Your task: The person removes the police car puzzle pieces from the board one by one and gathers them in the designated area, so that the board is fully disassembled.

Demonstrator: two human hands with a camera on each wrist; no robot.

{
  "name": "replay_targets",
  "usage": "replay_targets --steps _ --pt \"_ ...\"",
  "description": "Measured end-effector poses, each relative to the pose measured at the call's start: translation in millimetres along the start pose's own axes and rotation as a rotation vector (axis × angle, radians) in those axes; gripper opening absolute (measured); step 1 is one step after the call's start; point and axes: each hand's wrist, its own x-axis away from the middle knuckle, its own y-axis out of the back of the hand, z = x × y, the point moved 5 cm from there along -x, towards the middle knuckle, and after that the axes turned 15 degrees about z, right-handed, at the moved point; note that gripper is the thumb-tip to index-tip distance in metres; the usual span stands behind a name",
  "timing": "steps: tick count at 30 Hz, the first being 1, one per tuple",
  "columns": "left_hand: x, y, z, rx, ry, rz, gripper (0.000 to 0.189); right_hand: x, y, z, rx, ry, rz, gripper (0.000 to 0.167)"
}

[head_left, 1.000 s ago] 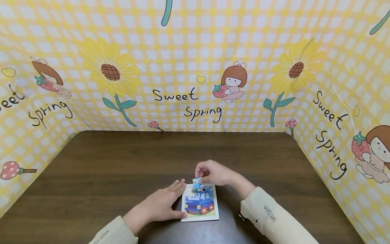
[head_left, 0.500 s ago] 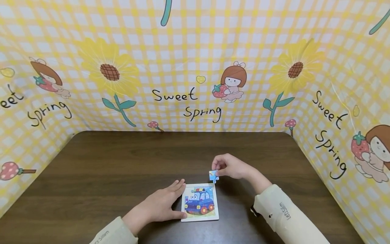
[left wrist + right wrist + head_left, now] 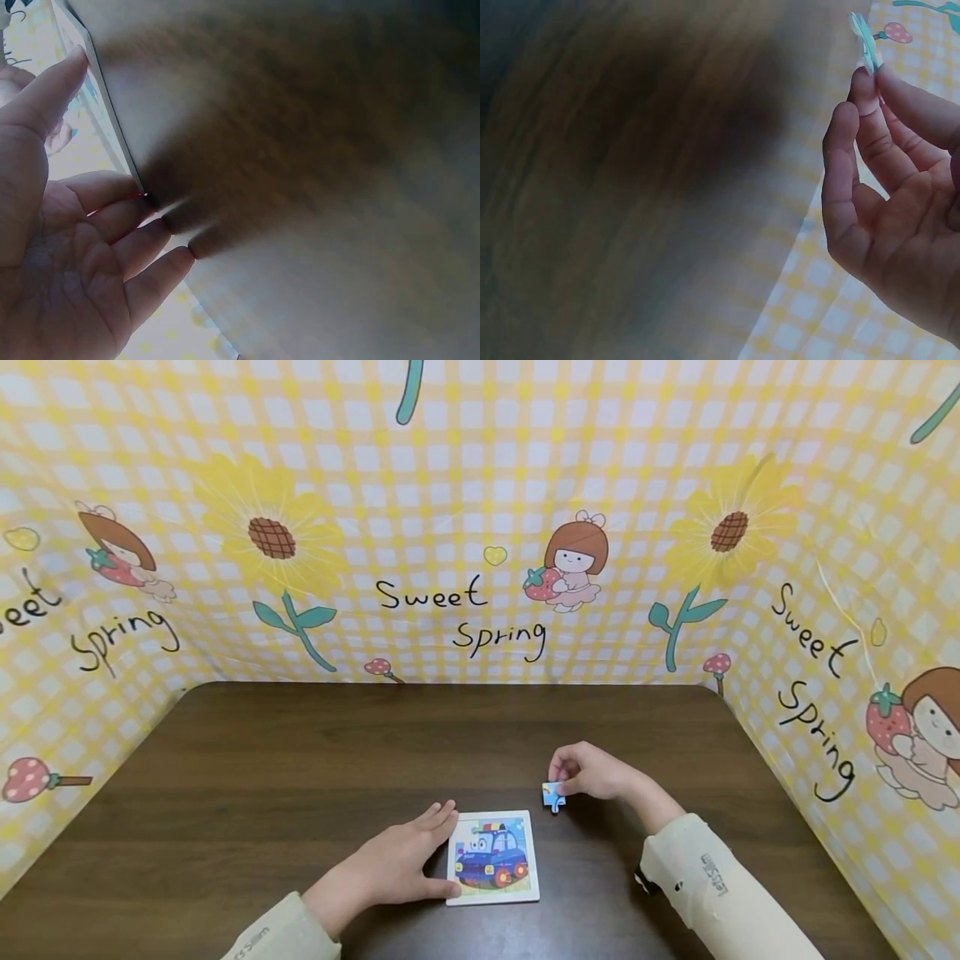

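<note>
A square jigsaw puzzle (image 3: 491, 860) with a white frame lies flat on the table, showing a blue cartoon car with a coloured roof light. Its upper left corner is a pale patch. My left hand (image 3: 405, 860) rests at the puzzle's left side, fingers extended, with the thumb on the lower left corner; the left wrist view shows the frame's edge (image 3: 112, 124) against the thumb and a fingertip. To the right, beyond the puzzle's upper right corner, my right hand (image 3: 592, 772) pinches a light blue puzzle piece (image 3: 553, 795) between thumb and fingertips. The piece appears edge-on in the right wrist view.
The dark brown wooden table (image 3: 300, 760) spreads around both hands. A yellow-and-white checked cloth (image 3: 465, 485) with printed flowers and lettering stands along the table's back and sides.
The puzzle piece in my right hand has gone from over the puzzle's top edge to the right, away from the frame. My left hand and the puzzle stay in place.
</note>
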Motion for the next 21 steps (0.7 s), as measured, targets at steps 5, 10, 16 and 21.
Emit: replay_targets --steps 5,10,16,21 --pt "0.1 0.1 -0.5 0.001 -0.003 0.000 0.096 -2.0 0 -7 0.025 -0.015 0.010 0.008" --pt "-0.2 0.9 -0.4 0.007 -0.004 0.003 0.096 3.2 5 -14 0.062 -0.061 -0.008 0.008" --pt "0.2 0.4 0.1 0.015 0.002 0.009 0.097 7.4 7 -15 0.069 -0.073 -0.024 0.008" --pt "-0.1 -0.5 0.3 0.013 0.012 0.011 0.097 2.1 0 -4 0.086 -0.011 0.000 0.009"
